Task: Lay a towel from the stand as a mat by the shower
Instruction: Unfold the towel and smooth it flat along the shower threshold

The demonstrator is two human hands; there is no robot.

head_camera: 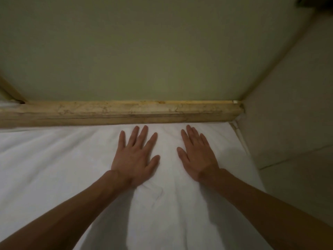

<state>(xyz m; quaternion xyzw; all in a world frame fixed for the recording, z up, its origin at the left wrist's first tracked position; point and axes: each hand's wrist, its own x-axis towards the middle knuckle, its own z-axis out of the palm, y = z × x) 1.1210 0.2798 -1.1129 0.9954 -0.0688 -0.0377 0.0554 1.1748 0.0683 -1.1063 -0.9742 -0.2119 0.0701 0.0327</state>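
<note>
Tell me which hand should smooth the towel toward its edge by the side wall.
Probably the right hand: it lies flat on the towel nearer that edge; the left hand rests farther away.

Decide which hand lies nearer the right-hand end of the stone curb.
Right. The right hand rests flat on the towel, in front of the stone curb toward that end; the left hand lies flat beside it, nearer the curb's middle.

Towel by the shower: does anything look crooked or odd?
Little stands out. The towel lies spread with its far edge along the curb, the left hand and right hand flat on it. Soft creases show by the left wrist; the curb's top edge looks chipped.
</note>
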